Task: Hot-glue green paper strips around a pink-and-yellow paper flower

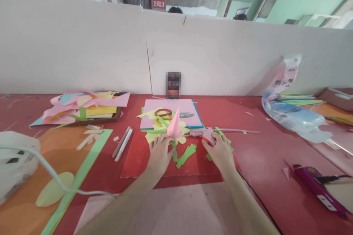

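Head view: our left hand (162,153) pinches low on the pink paper cone (174,126) above the red board (138,163); our right hand (221,153) grips the glue gun (199,132). Cone likely light, crushable: best held basewise.

The bare left forearm (129,199) and right forearm (244,202) reach forward and angle inward, wrists fairly straight, the left hand (162,151) and right hand (221,151) held apart, backs upward, each with fingers bent and thumb turned inward in a grasp.
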Action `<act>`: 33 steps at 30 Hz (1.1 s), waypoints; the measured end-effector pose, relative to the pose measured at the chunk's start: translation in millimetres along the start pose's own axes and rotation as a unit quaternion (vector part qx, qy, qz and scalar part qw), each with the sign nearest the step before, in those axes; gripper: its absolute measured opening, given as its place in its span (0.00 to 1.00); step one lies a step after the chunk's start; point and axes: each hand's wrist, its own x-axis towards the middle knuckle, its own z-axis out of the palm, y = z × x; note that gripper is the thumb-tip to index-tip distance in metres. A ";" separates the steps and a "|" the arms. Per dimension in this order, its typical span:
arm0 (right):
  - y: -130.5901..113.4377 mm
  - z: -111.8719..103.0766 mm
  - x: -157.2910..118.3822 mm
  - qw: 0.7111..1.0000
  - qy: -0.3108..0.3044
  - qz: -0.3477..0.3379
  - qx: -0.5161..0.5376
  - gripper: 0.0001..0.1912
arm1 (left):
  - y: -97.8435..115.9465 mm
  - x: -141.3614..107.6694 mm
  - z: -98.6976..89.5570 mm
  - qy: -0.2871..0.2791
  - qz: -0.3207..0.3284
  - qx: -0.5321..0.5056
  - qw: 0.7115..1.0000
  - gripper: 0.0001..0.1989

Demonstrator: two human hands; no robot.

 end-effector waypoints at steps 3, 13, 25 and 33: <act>0.9 1.2 0.2 1.000 0.005 -0.004 0.000 0.17 | -1.2 0.6 0.9 -0.001 -0.002 0.003 1.000 0.09; 0.5 0.6 1.0 1.000 -0.009 0.002 0.002 0.17 | -2.8 1.7 0.5 -0.010 -0.004 0.007 1.000 0.12; -0.8 -0.3 0.5 1.000 -0.013 0.011 -0.003 0.18 | -4.8 3.3 2.9 -0.004 -0.017 0.016 1.000 0.10; 1.1 1.8 1.1 1.000 -0.009 0.003 0.000 0.17 | -1.5 2.5 -1.2 0.000 -0.025 0.034 0.999 0.08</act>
